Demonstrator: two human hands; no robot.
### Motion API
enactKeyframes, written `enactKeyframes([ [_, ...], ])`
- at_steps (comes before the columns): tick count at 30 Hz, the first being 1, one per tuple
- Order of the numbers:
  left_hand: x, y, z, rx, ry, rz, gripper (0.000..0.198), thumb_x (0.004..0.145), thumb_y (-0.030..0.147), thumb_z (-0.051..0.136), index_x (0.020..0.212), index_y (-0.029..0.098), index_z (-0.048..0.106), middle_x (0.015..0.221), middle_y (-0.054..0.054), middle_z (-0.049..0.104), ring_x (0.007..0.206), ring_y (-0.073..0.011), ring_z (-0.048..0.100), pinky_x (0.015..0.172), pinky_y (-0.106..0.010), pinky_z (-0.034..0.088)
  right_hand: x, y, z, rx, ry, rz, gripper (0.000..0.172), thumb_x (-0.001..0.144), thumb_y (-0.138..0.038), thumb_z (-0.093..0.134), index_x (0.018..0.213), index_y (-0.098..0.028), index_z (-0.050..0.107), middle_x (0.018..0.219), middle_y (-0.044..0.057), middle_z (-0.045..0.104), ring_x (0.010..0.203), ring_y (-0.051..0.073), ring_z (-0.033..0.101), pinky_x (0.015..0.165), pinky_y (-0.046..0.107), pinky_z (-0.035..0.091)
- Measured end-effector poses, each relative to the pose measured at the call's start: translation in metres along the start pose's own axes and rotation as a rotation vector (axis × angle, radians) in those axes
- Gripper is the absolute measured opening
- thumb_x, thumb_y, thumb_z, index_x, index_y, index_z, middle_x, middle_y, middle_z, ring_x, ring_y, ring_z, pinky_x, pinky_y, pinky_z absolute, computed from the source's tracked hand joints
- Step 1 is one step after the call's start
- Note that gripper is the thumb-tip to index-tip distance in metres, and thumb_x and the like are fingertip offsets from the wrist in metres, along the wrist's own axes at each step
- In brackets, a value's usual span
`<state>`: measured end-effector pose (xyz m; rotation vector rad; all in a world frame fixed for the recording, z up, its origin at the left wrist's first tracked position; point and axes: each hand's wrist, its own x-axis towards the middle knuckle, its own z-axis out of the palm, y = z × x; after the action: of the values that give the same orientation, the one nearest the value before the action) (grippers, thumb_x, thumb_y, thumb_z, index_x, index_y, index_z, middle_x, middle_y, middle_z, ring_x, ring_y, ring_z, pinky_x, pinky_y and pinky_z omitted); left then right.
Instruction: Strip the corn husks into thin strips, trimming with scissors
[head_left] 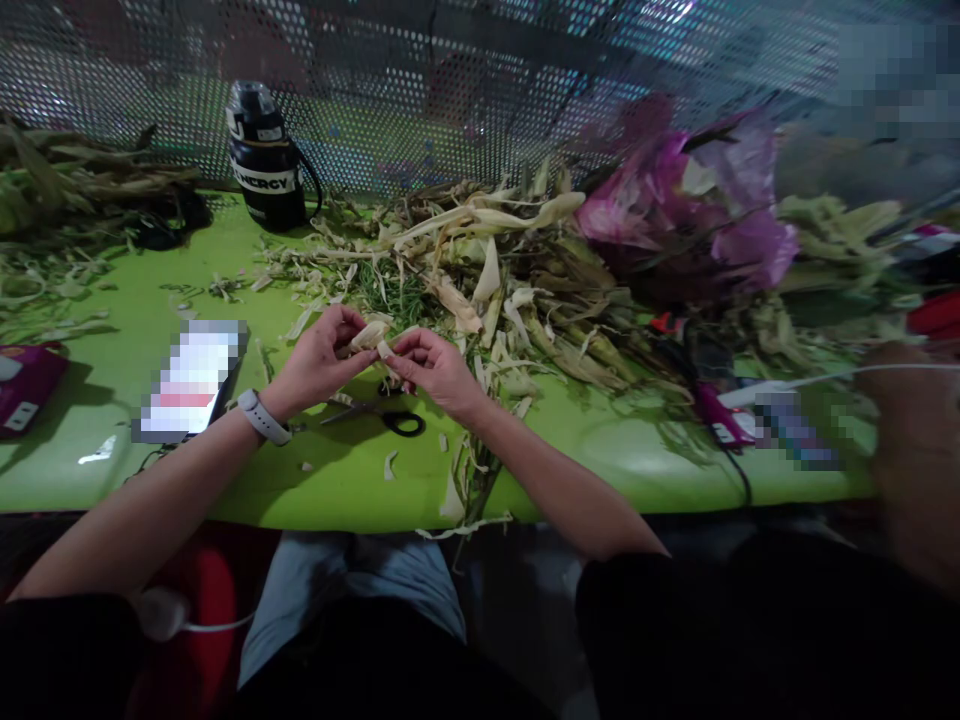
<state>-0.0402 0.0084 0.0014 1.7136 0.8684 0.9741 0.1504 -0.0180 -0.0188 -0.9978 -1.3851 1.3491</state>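
Over the green table my left hand and my right hand meet, fingers closed in a pinch. Between them is a small folded piece of pale dried corn husk; both hands grip it. A white band circles my left wrist. Scissors with a black handle lie just below my hands, partly hidden. Right behind my fingers, a heap of dried husks spreads across the table, with thin green strands among it. Cut scraps are scattered near the front edge.
At the back stands a black bottle before a perforated metal screen. A lit phone lies left, a purple box at the far left. Right are a pink plastic bag, another phone, a cable and another person's arm.
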Motion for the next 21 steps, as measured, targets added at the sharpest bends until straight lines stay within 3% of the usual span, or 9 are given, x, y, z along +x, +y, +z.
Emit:
enactKeyframes([
  [6, -0.0009, -0.0013, -0.0013, 0.084, 0.016, 0.021, 0.035, 0.078, 0.034, 0.073, 0.096, 0.02, 0.046, 0.087, -0.003, 0.061, 0.078, -0.0155, 0.062, 0.068, -0.029, 0.051, -0.0009, -0.0012, 0.0008, -0.019, -0.058, -0.014, 0.037, 0.072, -0.052, 0.076, 0.08, -0.019, 0.062, 0.063, -0.004, 0.06, 0.047, 0.008, 0.052, 0.047, 0.023, 0.048],
  [17, -0.0017, -0.0002, 0.0003, 0.087, 0.025, 0.009, 0.035, 0.081, 0.035, 0.07, 0.094, 0.019, 0.042, 0.08, 0.0, 0.059, 0.068, -0.0122, 0.057, 0.059, -0.025, 0.044, -0.0016, 0.0016, 0.0042, 0.027, 0.087, -0.052, 0.038, 0.075, -0.051, 0.073, 0.089, -0.019, 0.058, 0.067, -0.003, 0.061, 0.053, 0.008, 0.055, 0.054, 0.024, 0.05],
  [21, -0.0026, -0.0026, 0.0025, 0.18, 0.033, 0.05, 0.032, 0.079, 0.035, 0.07, 0.09, 0.02, 0.044, 0.08, -0.001, 0.056, 0.067, -0.0127, 0.054, 0.059, -0.026, 0.042, -0.0023, 0.002, 0.0062, 0.047, 0.132, -0.075, 0.041, 0.073, -0.045, 0.076, 0.097, -0.02, 0.053, 0.079, -0.002, 0.06, 0.063, 0.01, 0.059, 0.063, 0.027, 0.055],
])
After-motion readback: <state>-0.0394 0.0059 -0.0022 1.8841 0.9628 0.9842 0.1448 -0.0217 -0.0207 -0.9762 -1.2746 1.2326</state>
